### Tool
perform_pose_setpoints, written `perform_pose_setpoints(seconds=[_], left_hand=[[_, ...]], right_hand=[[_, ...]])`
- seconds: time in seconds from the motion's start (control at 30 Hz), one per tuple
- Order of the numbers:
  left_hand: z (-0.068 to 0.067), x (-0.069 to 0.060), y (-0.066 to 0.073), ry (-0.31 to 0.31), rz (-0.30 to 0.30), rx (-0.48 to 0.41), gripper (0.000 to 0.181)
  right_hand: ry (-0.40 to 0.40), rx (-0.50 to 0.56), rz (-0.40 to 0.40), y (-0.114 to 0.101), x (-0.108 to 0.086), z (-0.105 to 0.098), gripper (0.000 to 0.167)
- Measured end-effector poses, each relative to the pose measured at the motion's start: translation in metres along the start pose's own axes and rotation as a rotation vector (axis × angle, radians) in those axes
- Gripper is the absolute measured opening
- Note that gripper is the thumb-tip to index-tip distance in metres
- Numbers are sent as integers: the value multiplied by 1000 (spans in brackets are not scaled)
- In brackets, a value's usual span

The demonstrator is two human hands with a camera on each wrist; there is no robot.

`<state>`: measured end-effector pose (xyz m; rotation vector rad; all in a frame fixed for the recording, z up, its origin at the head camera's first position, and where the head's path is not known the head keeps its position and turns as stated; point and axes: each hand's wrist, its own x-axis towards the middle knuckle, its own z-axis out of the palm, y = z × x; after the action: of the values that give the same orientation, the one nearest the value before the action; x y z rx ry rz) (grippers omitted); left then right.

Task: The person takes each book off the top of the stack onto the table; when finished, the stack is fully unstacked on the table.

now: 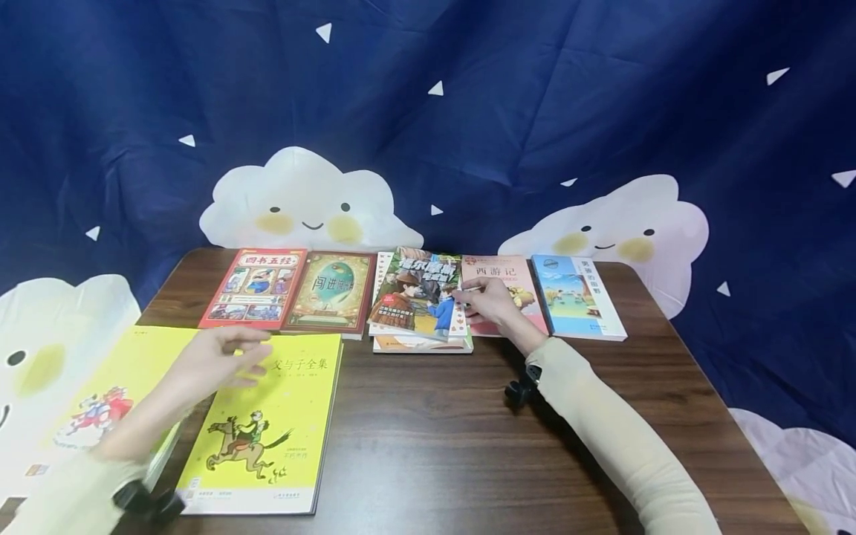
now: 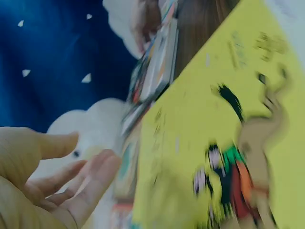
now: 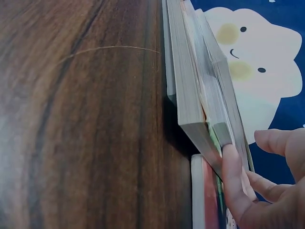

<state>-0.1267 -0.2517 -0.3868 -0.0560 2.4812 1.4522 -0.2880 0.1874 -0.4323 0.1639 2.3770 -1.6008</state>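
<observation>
My right hand [image 1: 491, 303] is at the right edge of a small stack of books, touching a comic-style book [image 1: 417, 293] with cartoon figures on its cover. In the right wrist view one digit [image 3: 232, 174] rests against the corner of the stacked books [image 3: 190, 90], and the other fingers are spread apart. At least one white-edged book [image 1: 421, 345] shows beneath the comic-style one. My left hand [image 1: 210, 368], fingers loosely bent, is over two yellow books and holds nothing. The nearer yellow book [image 1: 304, 423] shows a horse and rider; the other [image 1: 150, 349] is partly hidden by my arm.
Along the table's back edge lie a red book [image 1: 254, 286], a brown-bordered book [image 1: 331, 293], a pink book [image 1: 515, 271] partly under my right hand, and a blue-and-white book [image 1: 578, 297]. The dark wooden table [image 1: 428, 438] stands before a blue curtain [image 1: 468, 89] with clouds.
</observation>
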Motion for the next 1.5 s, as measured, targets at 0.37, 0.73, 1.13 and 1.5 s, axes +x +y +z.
perform_pose_setpoints(seconds=[0.37, 0.73, 1.13, 1.5], left_hand=[[62, 98, 36, -32, -25, -246, 48], [100, 137, 47, -32, -65, -339, 45], [107, 147, 48, -47, -42, -259, 45], [108, 149, 47, -57, -29, -259, 53]], right_hand=[[33, -96, 6, -8, 2, 3, 57], [39, -96, 1, -9, 7, 7, 64], [-122, 82, 56, 5, 7, -18, 57], [-143, 385, 28, 17, -36, -46, 32]])
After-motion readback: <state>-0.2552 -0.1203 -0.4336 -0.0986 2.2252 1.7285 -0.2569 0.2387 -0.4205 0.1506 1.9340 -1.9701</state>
